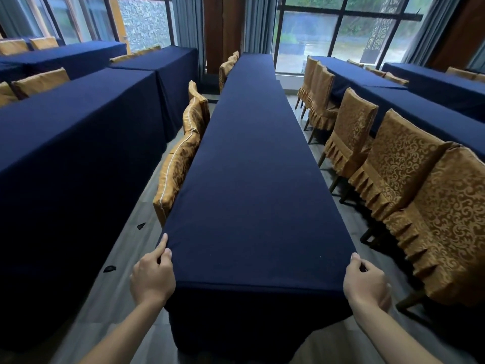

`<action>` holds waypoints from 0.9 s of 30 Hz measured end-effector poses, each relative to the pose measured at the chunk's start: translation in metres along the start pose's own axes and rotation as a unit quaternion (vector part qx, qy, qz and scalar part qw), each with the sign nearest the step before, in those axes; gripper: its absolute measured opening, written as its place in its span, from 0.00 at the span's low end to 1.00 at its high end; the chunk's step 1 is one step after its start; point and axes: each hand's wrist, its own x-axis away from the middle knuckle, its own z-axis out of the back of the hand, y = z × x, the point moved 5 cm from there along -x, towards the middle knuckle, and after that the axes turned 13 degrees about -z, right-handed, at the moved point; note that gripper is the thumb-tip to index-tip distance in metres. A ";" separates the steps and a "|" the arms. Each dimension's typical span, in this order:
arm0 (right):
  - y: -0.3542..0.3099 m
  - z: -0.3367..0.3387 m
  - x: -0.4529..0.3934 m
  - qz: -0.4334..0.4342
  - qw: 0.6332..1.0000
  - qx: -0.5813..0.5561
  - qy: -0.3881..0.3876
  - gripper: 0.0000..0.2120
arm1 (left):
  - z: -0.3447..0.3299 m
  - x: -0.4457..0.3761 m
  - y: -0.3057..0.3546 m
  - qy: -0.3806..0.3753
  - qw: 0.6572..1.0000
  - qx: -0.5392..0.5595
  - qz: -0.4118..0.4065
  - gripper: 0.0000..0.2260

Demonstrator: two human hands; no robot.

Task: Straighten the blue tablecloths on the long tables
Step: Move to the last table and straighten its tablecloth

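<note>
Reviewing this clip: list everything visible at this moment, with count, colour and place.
centre tablecloth: one, dark blue, smooth, on the long table running from the person to the windows
other tablecloths: several, dark blue, on tables left and right
chairs: many, gold patterned covers, in rows beside the tables
windows: large, dark frames, far wall
curtains: grey-blue, between the windows
floor: grey, aisles
left hand: gripping the cloth's near left corner
right hand: gripping the near right corner
</note>
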 end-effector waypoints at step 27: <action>-0.038 0.028 0.068 0.338 0.876 0.341 -0.033 0.31 | 0.018 0.016 0.050 -0.201 0.906 -0.271 -0.255 0.27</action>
